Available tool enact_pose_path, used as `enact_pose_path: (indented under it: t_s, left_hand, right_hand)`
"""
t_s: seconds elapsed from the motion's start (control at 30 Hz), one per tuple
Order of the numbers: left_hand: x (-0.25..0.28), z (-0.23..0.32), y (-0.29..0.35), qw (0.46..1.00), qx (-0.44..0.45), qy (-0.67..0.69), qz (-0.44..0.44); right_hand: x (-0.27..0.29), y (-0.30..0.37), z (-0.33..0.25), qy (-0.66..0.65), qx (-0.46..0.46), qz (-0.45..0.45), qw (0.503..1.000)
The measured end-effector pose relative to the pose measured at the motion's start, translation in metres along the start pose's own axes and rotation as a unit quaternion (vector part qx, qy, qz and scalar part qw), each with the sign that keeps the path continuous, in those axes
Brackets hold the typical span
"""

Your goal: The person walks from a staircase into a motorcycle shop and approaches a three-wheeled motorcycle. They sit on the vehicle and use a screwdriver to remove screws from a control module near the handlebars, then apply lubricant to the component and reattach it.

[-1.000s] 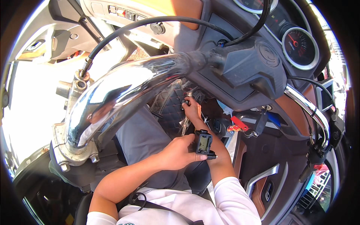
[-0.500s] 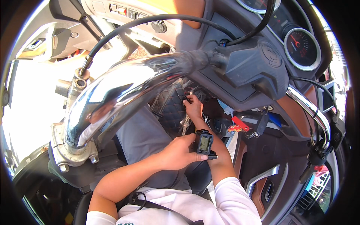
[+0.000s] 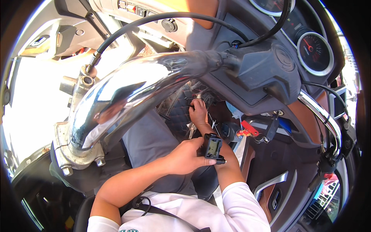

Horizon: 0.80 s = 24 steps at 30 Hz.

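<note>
My left hand [image 3: 185, 156] grips a small black device with a screen [image 3: 213, 149], thumb along its lower edge and fingers behind it. The device sits over my right forearm; whether it touches the skin I cannot tell. Farther forward and down, my right hand [image 3: 198, 113] reaches below the dashboard, with its fingers curled. Loose thin wires [image 3: 199, 94] lie just beyond those fingertips. What the fingers hold, if anything, is hidden. A dark quilted floor mat [image 3: 176, 116] spreads beneath that hand.
A thick chrome handlebar [image 3: 127, 92] arches over my legs, its black cable [image 3: 170, 16] looping above. Round gauges [image 3: 315, 53] sit far right. Keys with a red tag [image 3: 249, 127] hang by the ignition. A door panel [image 3: 266, 185] borders my right side.
My right fingers have curled in further, and a dark bit seen at their tips earlier no longer shows. The left hand stays on the device. The whole view has shifted slightly.
</note>
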<state>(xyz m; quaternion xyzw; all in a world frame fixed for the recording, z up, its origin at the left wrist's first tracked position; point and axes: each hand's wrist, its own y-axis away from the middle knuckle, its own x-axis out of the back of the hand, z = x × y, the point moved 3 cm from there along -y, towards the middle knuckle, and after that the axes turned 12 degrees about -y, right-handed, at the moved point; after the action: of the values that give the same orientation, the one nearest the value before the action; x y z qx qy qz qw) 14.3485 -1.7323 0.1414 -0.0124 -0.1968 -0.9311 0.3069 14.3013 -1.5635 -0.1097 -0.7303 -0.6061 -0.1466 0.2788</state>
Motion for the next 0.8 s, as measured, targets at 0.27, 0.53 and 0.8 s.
enact_pose_path:
  t_s: [0.27, 0.53, 0.8]
  left_hand:
    - [-0.001, -0.002, -0.001, 1.000, 0.002, -0.014, -0.002]
    - [-0.003, -0.002, 0.000, 0.999, -0.029, 0.016, 0.032]
    - [-0.004, -0.004, 0.000, 0.999, -0.035, 0.022, 0.033]
  right_hand:
    - [0.006, -0.002, 0.004, 0.001, -0.014, 0.016, 1.000]
    - [0.014, -0.007, 0.018, -0.050, -0.086, 0.092, 0.991]
    - [0.011, -0.002, 0.048, -0.305, -0.349, 0.140, 0.875]
